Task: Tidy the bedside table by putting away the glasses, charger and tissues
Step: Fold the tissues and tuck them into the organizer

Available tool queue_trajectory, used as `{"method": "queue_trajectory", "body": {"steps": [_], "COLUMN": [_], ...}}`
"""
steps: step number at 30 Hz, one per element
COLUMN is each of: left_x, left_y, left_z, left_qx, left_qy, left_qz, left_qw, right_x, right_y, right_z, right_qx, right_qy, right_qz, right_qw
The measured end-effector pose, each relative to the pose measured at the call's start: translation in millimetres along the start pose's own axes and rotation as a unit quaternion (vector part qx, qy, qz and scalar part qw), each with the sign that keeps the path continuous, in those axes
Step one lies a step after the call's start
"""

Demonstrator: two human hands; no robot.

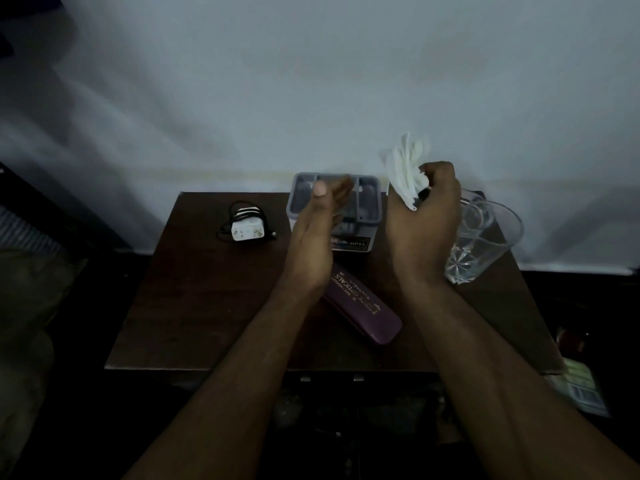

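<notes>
My right hand (pixel 424 220) is raised over the back right of the dark wooden bedside table (pixel 194 306) and grips a crumpled white tissue (pixel 407 171). My left hand (pixel 317 233) hovers open, palm turned inward, in front of a grey divided organiser tray (pixel 369 188) at the back of the table. A purple glasses case (pixel 363 313) lies closed and slanted on the table between my forearms. The white charger (pixel 247 228), wrapped in its black cable, rests at the back left.
A clear drinking glass (pixel 485 237) stands at the right, just behind my right wrist. A pale wall rises behind the table. A printed packet (pixel 581 386) lies on the dark floor at the right. The room is dim.
</notes>
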State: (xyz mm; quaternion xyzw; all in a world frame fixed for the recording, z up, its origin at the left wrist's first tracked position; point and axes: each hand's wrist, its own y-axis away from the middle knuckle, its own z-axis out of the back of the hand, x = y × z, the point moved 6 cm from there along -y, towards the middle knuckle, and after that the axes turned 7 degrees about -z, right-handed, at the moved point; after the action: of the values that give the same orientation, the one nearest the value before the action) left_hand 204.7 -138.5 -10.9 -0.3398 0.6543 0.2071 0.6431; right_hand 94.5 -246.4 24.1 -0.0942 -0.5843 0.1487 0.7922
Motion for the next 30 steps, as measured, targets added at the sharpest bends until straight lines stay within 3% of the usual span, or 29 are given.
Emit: {"method": "queue_trajectory", "body": {"steps": [4, 9, 15, 22, 30], "left_x": [3.9, -1.5, 1.9, 6.5, 12.4], "left_y": [-9.3, -9.4, -17.1, -16.2, -11.2], "left_z": [-8.5, -22.2, -11.1, -13.1, -20.2], "left_qx": [0.016, 0.023, 0.006, -0.011, 0.011], "left_qy": [0.073, 0.086, 0.073, 0.061, 0.014], "left_qz": [0.035, 0.006, -0.001, 0.027, 0.073], "left_qw": [0.997, 0.996, 0.997, 0.998, 0.997], "right_x": [3.9, 6.7, 6.1, -0.6, -7.8], "right_y": [1.2, 10.2, 2.4, 1.2, 1.8], "right_z": [-10.1, -20.7, -18.5, -18.9, -20.7], "right_qx": [0.05, 0.102, 0.058, 0.061, 0.073], "right_qy": [0.029, 0.029, -0.015, 0.071, 0.13], "right_qz": [0.022, 0.037, 0.013, 0.043, -0.006], "right_qw": [0.998, 0.994, 0.998, 0.995, 0.989]}}
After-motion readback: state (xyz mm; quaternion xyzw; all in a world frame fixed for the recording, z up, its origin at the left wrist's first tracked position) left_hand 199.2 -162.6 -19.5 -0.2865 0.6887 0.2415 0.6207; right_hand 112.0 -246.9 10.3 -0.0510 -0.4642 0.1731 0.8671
